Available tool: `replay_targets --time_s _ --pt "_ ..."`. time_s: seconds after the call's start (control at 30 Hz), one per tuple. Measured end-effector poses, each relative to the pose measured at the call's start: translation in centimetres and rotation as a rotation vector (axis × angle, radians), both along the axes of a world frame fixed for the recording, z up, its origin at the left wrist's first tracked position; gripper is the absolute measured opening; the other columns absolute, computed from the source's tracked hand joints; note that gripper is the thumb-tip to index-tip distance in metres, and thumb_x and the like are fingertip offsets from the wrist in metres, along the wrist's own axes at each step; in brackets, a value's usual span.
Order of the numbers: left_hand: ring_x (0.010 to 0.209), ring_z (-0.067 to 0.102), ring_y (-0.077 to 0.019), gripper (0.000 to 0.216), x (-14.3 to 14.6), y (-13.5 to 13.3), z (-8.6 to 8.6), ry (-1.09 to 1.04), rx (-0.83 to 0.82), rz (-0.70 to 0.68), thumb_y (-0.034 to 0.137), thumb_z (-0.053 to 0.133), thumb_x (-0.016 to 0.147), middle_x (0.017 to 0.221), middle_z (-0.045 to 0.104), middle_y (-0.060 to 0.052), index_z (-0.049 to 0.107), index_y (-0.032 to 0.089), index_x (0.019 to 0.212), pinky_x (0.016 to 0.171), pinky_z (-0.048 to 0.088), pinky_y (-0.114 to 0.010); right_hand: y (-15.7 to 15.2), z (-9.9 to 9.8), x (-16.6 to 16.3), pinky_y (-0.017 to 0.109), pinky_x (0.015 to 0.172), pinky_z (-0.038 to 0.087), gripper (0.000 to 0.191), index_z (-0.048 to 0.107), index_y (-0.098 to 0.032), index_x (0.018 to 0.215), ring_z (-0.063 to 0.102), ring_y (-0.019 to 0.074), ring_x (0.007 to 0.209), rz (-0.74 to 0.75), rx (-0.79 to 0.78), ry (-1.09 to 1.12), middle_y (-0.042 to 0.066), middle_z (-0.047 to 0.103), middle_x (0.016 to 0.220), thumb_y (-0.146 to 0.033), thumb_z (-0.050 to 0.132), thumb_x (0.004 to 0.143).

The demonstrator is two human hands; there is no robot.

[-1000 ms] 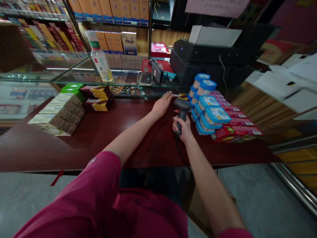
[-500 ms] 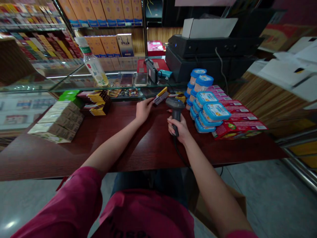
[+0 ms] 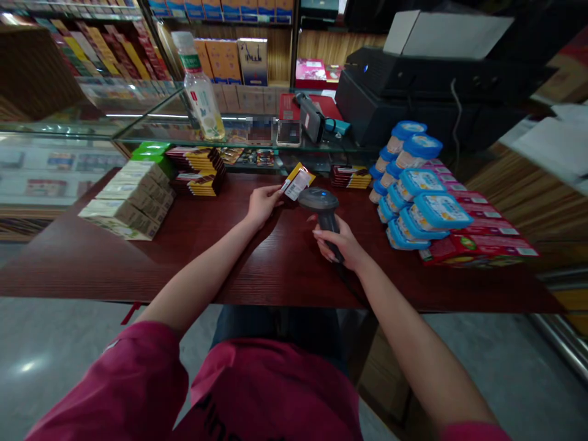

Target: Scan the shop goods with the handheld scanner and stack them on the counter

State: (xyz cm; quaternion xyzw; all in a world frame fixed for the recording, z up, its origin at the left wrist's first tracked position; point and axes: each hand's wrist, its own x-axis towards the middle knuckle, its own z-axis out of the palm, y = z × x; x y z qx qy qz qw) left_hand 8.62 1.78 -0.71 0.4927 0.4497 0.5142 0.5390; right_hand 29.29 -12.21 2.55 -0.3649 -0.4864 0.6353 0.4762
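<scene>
One packet (image 3: 298, 182) is pinched by the left hand (image 3: 262, 206), apparently for scanning by the scanner (image 3: 318, 199) gripped in the right hand (image 3: 343, 245) at its four o'clock; steadiness seems needed.

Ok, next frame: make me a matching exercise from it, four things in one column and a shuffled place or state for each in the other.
Things:
1. Dark scanner
2. Blue-lidded tubs
3. Yellow-and-white packet
4. Clear bottle

Places or states:
A. Held in the left hand
B. Standing on the glass case
C. Gripped in the right hand
D. Stacked beside red boxes

Right pairs: 1-C, 2-D, 3-A, 4-B
</scene>
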Motion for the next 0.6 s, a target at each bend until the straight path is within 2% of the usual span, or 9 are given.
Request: replay_targets --time_s 0.23,0.33,0.4,0.5,0.6 --pt "0.101 0.077 -0.0213 0.029 0.0 -0.5 -0.3 0.003 0.046 -0.031 0.024 0.074 0.092 0.113 0.081 -0.01 0.079 0.013 0.117 0.096 0.061 -0.034 -0.3 0.0 -0.1 0.02 0.03 0.034 0.039 0.059 -0.021 0.116 0.04 0.0054 0.031 -0.006 0.024 -0.036 -0.011 0.056 0.061 -0.032 0.079 0.084" --pt "0.102 0.077 -0.0242 0.026 -1.0 -0.9 0.5 0.153 0.141 0.044 0.026 0.072 0.094 0.114 0.082 -0.01 0.08 0.014 0.115 0.094 0.061 -0.036 -0.3 0.0 -0.2 0.019 0.031 0.032 0.043 0.057 -0.022 0.116 0.038 0.005 0.031 -0.048 -0.01 -0.006 -0.011 0.058 0.062 -0.034 0.081 0.082" --pt "0.107 0.076 -0.0256 0.023 -3.0 -1.2 1.6 0.354 0.284 0.116 0.023 0.07 0.095 0.115 0.082 -0.009 0.081 0.017 0.114 0.098 0.058 -0.036 -0.2 0.2 -0.5 0.02 0.032 0.03 0.046 0.057 -0.023 0.117 0.037 0.0045 0.031 -0.068 -0.033 0.019 -0.011 0.058 0.063 -0.034 0.081 0.08" --pt "0.113 0.074 -0.0241 0.027 -7.8 -1.7 3.7 0.666 0.507 0.2 0.019 0.064 0.098 0.12 0.08 -0.007 0.08 0.021 0.119 0.103 0.054 -0.033 0.6 0.4 -2.1 0.02 0.034 0.03 0.048 0.057 -0.022 0.118 0.036 0.0044 0.032 -0.059 -0.065 0.052 -0.011 0.056 0.062 -0.033 0.082 0.078" --pt "0.113 0.073 -0.0245 0.031 -13.5 -2.4 5.6 0.959 0.595 0.295 0.019 0.056 0.102 0.122 0.079 -0.009 0.076 0.019 0.125 0.102 0.053 -0.033 2.1 0.5 -5.2 0.02 0.035 0.029 0.05 0.058 -0.021 0.117 0.038 0.0046 0.033 -0.003 -0.092 0.078 -0.011 0.056 0.062 -0.032 0.083 0.075"
